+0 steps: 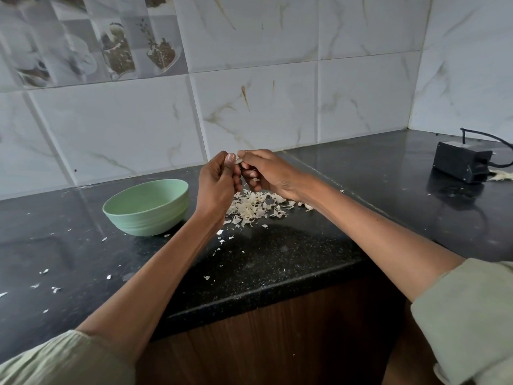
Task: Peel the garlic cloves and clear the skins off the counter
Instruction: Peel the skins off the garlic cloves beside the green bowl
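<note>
Your left hand (219,182) and right hand (263,170) meet above the black table (277,254), toward its back edge. Both sets of fingers pinch one small garlic clove (239,161) between them, your left thumb pressed on its top. Directly beneath lies the pile of garlic skins (258,207), with stray flakes scattered toward the front edge. The green bowl (147,208) sits just left of your left hand. A black box (460,165) rests at the far right corner.
</note>
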The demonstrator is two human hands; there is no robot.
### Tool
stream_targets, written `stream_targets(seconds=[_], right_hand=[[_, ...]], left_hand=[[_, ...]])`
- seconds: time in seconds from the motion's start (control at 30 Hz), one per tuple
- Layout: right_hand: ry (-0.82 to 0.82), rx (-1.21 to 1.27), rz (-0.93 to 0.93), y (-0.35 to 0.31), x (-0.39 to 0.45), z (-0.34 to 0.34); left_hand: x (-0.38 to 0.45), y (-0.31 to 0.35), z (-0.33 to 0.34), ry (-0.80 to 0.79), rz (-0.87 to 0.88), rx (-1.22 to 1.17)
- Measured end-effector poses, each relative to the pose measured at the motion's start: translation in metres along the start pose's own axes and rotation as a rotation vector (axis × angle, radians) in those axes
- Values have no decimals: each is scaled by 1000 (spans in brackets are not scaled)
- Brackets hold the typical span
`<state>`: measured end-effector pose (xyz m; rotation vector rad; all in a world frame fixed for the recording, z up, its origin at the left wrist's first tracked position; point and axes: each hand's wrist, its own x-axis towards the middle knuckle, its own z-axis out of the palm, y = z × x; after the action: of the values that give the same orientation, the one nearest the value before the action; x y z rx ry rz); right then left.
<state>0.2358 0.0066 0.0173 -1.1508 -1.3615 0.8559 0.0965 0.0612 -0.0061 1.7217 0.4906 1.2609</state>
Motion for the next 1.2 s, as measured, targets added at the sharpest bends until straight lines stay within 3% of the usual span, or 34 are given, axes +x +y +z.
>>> stream_targets(seconds=[0.63, 0.73, 0.9, 1.07, 1.2], right_hand=[[-44, 167, 101, -10, -6, -12], [8, 54, 3, -9, -5, -9], [103, -401, -227, 0, -3, -3], [130, -519, -292, 3, -4, -5], [106, -513, -276, 2, -4, -7]], left_hand=[[-2, 7, -2, -56, 93, 106], [1, 8, -4, -36, 59, 90], [1, 10, -6, 17, -81, 45], [0, 11, -4, -44, -188, -22], [1, 11, -8, -58, -146, -2]])
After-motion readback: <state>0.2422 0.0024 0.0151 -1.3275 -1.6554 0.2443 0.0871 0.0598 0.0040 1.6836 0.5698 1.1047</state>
